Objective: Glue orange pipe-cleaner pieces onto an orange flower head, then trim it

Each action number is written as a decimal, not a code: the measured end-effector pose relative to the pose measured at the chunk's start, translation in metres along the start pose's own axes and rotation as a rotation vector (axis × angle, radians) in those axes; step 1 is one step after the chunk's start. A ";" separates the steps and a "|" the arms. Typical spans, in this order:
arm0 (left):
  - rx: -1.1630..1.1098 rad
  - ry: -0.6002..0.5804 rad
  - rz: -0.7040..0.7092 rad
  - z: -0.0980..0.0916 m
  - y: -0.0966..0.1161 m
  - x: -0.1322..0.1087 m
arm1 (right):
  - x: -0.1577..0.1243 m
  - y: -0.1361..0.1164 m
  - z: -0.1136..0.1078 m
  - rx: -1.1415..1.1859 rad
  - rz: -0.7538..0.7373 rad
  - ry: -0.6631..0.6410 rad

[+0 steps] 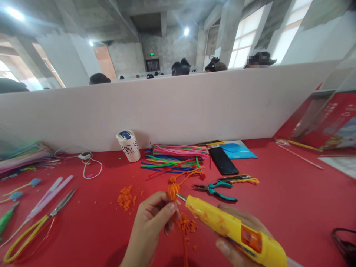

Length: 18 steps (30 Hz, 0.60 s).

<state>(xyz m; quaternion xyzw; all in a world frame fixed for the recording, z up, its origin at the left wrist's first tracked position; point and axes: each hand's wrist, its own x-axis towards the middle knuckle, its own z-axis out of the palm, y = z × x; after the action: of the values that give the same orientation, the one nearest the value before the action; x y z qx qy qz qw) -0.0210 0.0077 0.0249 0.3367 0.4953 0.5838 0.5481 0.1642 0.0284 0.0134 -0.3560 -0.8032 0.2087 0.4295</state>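
My left hand (158, 215) pinches an orange pipe-cleaner flower (172, 190) just under its fluffy head, with its stem hanging down toward me. A yellow hot glue gun (222, 218) lies in my right hand (244, 222), its fingers wrapped round the body. The gun's metal nozzle touches or nearly touches the right side of the orange head. Below the left fingers is a small heap of short orange pieces (188, 223). Finer orange fluff (125, 198) is piled to the left of that hand. Bent orange stems (191, 174) with small round ends lie just behind the flower.
Teal-handled pliers (215, 190), a yellow utility knife (239, 179) and a black phone (223, 161) lie right of centre. Coloured pipe cleaners (175, 157) are bundled behind, beside a white cup (128, 146). Scissors (41, 226) lie at left. A white partition (178, 111) closes the table's back.
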 end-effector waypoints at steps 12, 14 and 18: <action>-0.011 -0.007 -0.003 0.000 0.000 0.000 | -0.007 -0.003 0.001 -0.088 -0.030 0.036; -0.016 -0.007 0.002 0.000 0.000 0.000 | -0.006 -0.005 0.000 -0.077 -0.055 0.037; -0.002 -0.008 0.023 0.001 -0.001 0.000 | -0.003 -0.009 0.000 -0.093 -0.051 0.063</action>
<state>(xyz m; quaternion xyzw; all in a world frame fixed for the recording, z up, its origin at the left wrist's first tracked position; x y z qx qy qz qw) -0.0201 0.0079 0.0242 0.3442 0.4884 0.5893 0.5438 0.1621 0.0196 0.0178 -0.3614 -0.8070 0.1487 0.4428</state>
